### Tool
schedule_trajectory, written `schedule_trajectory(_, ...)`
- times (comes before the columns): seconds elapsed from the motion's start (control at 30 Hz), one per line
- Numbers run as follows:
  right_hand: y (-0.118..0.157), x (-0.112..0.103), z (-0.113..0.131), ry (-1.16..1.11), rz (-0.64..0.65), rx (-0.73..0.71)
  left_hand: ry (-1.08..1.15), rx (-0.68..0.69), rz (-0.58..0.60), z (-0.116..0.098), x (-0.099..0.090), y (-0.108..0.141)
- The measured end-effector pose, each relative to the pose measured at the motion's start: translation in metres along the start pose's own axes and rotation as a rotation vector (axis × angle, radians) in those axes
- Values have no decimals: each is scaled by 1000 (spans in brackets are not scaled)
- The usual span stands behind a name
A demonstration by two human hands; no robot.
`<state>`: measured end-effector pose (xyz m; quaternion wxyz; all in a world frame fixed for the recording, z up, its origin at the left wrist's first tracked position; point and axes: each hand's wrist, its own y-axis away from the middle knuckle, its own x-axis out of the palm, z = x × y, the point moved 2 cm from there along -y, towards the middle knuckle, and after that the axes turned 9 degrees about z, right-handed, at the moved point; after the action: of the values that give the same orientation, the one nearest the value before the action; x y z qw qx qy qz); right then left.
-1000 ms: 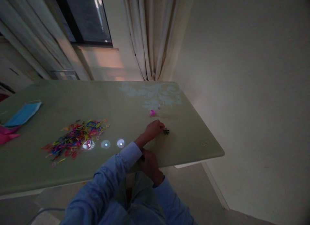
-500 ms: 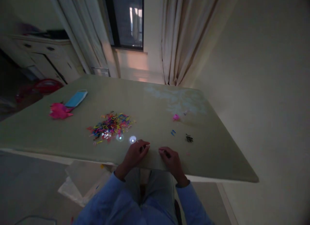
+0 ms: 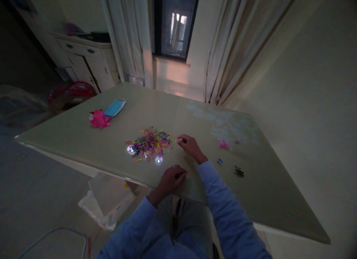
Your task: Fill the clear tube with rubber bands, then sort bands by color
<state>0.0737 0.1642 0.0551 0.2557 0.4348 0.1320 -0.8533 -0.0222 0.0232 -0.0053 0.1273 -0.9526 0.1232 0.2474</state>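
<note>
A loose pile of small multicoloured elastic bands [image 3: 153, 143] lies on the table. At its right edge is my right hand [image 3: 189, 146], thumb and index finger slightly apart beside the outermost bands; I see nothing held in it. Close to the table's near edge, my left hand [image 3: 171, 180] rests with its fingers curled together; whatever may be between the fingertips is too small to make out. Right of my right forearm are a couple of blue bands [image 3: 220, 162] and a small cluster of black bands [image 3: 239, 172].
The pale green table [image 3: 267, 184] has a blue face mask [image 3: 115, 108] and a crumpled pink item [image 3: 100, 119] on its left. A small pink object [image 3: 223, 144] sits right of centre. A curtained window [image 3: 175, 26] is behind, a white cabinet [image 3: 83, 58] at the left.
My right hand has moved forward and left to the pile's edge. My left hand stays near the table's front edge, fingers still curled. The view has turned left.
</note>
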Motion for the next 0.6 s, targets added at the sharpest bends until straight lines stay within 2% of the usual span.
schedule_trajectory(0.1,-47,8,9,84,67,-21,28,5,-12,1,0,1)
schedule_trajectory(0.23,-78,23,17,189,184,-63,30,2,-24,1,1,0)
schedule_trajectory(0.4,-83,34,13,277,277,-81,35,2,-6,-1,2,0)
schedule_trajectory(0.6,-79,39,9,300,276,-104,39,-11,-6,-1,2,1)
